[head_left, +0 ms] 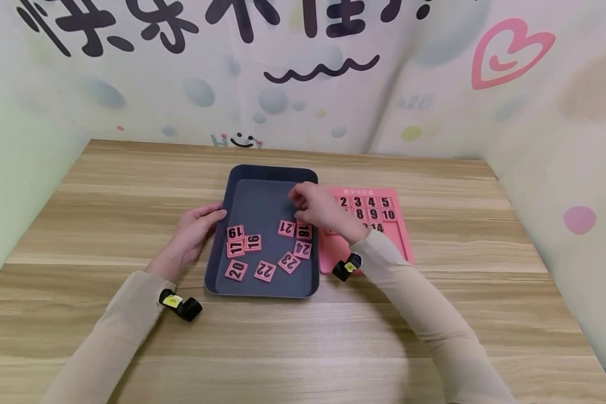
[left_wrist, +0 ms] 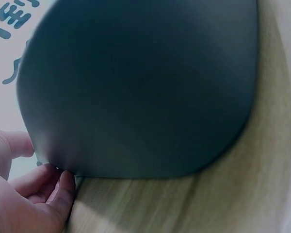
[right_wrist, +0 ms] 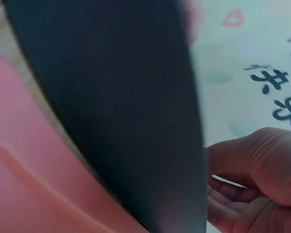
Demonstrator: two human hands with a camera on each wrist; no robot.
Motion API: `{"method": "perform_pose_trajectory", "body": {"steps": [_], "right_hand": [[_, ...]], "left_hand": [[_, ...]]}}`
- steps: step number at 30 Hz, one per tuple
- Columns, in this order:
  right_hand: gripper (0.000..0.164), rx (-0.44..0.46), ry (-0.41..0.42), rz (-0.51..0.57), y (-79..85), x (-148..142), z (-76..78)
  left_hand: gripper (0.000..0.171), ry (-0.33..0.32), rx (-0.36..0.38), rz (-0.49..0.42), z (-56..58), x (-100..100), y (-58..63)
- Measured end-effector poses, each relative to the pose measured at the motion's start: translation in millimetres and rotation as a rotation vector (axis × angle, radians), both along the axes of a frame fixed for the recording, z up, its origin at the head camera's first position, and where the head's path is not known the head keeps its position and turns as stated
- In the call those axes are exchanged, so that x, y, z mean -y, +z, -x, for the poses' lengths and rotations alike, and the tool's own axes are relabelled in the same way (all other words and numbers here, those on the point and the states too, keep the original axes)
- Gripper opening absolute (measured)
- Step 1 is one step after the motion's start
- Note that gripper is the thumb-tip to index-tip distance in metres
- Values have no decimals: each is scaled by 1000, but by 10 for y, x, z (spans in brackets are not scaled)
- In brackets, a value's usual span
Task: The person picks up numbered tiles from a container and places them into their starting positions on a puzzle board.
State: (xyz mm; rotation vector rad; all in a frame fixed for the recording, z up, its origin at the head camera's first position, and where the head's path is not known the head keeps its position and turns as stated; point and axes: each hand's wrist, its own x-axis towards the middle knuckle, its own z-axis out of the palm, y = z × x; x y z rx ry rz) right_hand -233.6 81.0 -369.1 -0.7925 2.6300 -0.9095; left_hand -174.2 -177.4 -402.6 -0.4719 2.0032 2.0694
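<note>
A dark grey tray (head_left: 262,289) lies on the table with several pink number tiles in it. My left hand (head_left: 194,230) grips the tray's left rim; in the left wrist view its thumb and fingertips sit at the edge of the tray wall (left_wrist: 136,97). Bent fingers of my right hand (head_left: 320,207) are over the tray's right side, just above tile 18 (head_left: 304,230) and near tile 21 (head_left: 286,228). In the right wrist view the tray wall (right_wrist: 121,97) hides those fingertips, so I cannot tell whether they pinch a tile.
Right of the tray, a pink number board (head_left: 404,238) holds rows of tiles, partly covered by my right forearm. Tile 16 (head_left: 253,242) and tile 20 (head_left: 236,270) are among those at the tray's left. A printed wall sheet (head_left: 303,112) rises behind the table.
</note>
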Motion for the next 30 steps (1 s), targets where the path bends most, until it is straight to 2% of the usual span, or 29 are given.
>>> {"method": "perform_pose_trajectory", "body": {"steps": [8, 14, 19, 24, 25, 30], "right_hand": [[28, -66, 65, -149, -71, 99, 34], [28, -79, 111, -244, -17, 123, 57], [29, -77, 153, -343, 24, 141, 60], [26, -91, 160, -325, -7, 149, 74], [25, -97, 161, -307, -21, 149, 79], [24, -114, 163, -201, -89, 148, 110]], "left_hand": [[50, -2, -4, -1, -14, -5, 10], [51, 2, -6, 5, -18, 1, 10], [51, 6, -47, -35, -22, 26, -36], [51, 3, -43, -19, -20, 23, -31], [53, -6, -26, 9, -21, 14, -13], [52, -4, 8, 9, -15, 0, 17]]}}
